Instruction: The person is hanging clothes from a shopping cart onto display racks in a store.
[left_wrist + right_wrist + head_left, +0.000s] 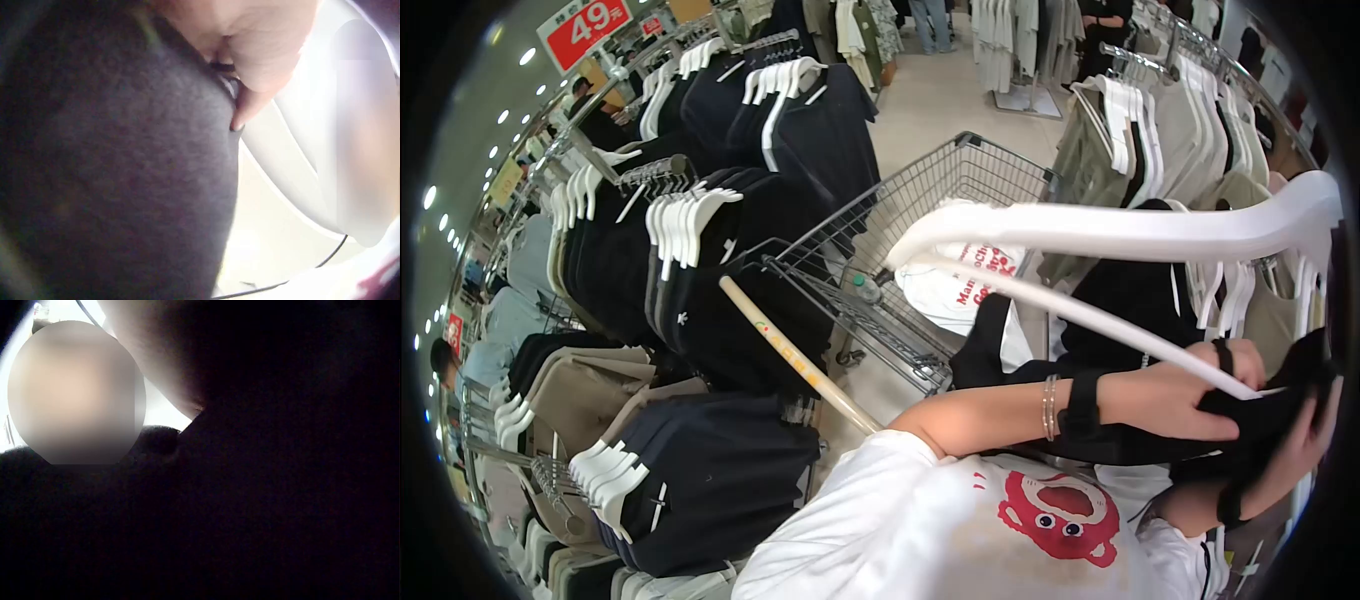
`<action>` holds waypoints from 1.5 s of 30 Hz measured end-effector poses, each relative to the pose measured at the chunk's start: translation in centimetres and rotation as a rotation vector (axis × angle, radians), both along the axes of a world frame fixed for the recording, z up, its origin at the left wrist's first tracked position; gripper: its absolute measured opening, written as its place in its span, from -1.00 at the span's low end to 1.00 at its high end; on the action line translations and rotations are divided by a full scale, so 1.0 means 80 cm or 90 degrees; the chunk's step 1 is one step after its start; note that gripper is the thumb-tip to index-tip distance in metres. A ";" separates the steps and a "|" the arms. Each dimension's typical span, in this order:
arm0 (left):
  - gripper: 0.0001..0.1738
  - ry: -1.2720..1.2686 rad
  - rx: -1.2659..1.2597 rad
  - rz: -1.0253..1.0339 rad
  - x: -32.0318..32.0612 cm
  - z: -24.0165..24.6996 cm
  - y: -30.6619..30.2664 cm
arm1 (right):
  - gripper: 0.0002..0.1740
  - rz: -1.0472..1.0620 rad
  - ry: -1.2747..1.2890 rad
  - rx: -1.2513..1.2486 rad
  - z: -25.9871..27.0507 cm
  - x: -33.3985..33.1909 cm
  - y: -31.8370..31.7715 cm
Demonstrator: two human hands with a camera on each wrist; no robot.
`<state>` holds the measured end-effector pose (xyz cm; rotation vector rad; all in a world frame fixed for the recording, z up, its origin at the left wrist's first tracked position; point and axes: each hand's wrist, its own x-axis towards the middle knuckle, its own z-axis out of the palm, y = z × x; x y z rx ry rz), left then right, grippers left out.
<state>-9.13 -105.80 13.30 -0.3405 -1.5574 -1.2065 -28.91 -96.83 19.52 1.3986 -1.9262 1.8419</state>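
A white hanger crosses the right half of the head view, close to the camera. By its lower bar, my left hand holds a black garment. The left wrist view shows that hand pinching the edge of dark cloth between thumb and finger. At the far right, my right hand grips the bunched black cloth, which partly covers its fingers. Dark cloth fills most of the right wrist view, and the fingertips there are hidden.
A wire shopping cart stands ahead, holding a white item with red lettering and a bottle. Its pale handle points towards me. Racks of dark clothes line the left, with lighter clothes on the right. People stand farther back.
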 end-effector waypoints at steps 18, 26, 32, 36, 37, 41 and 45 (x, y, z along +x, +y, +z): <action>-0.70 -0.707 -0.316 0.714 0.180 -0.060 -0.032 | -0.73 -0.050 0.281 0.116 -0.122 -0.067 0.014; -0.78 -0.576 -0.474 0.906 0.238 -0.038 -0.036 | -0.72 -0.042 0.629 0.115 -0.146 -0.091 -0.002; -0.79 -0.536 -0.442 0.884 0.229 -0.045 -0.039 | -0.65 0.107 0.705 0.193 -0.145 -0.021 -0.040; -0.78 -0.502 -0.299 0.662 0.173 -0.058 -0.027 | -0.63 0.158 0.616 0.180 -0.153 0.048 -0.050; -0.78 -0.483 -0.304 0.672 0.174 -0.060 -0.029 | -0.62 0.131 0.618 0.182 -0.152 0.048 -0.049; -0.65 -0.274 -0.057 0.769 0.202 -0.046 -0.016 | -0.74 -0.236 0.526 0.152 -0.098 -0.016 -0.017; -0.59 -0.415 0.055 0.891 0.233 -0.064 -0.003 | -0.75 -0.512 0.365 0.134 -0.067 -0.114 0.066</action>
